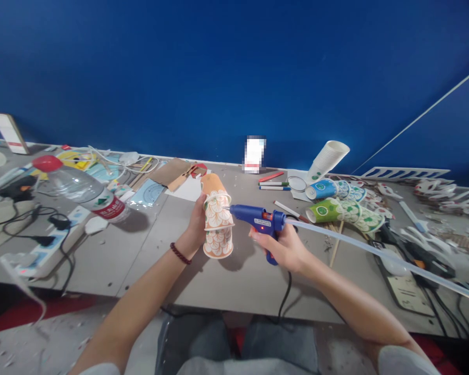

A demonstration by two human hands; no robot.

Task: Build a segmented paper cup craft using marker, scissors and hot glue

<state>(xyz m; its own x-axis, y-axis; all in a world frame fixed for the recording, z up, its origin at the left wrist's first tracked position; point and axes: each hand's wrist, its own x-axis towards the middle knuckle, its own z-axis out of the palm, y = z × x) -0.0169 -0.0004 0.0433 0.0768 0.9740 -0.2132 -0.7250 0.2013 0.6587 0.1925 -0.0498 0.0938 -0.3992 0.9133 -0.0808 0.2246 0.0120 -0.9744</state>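
My left hand (197,221) is closed around the side of a column of orange-patterned paper cups (219,216), held upright above the table. Several cups are joined end over end, with their rims showing as ridges. In my right hand (285,247) is a blue hot glue gun (254,216), gripped by its handle, with a small red light lit on its side. Its nozzle points left and is at the cups' right side, near a rim; whether it touches I cannot tell. A long translucent glue stick (359,250) runs out of the gun's back to the right.
A large water bottle (82,187) and a power strip (58,242) stand at left. Blue cups (324,188), green cups (328,211) and a leaning stack of white cups (328,159) are at right. Markers (273,186) and a lit phone (253,155) are near the wall.
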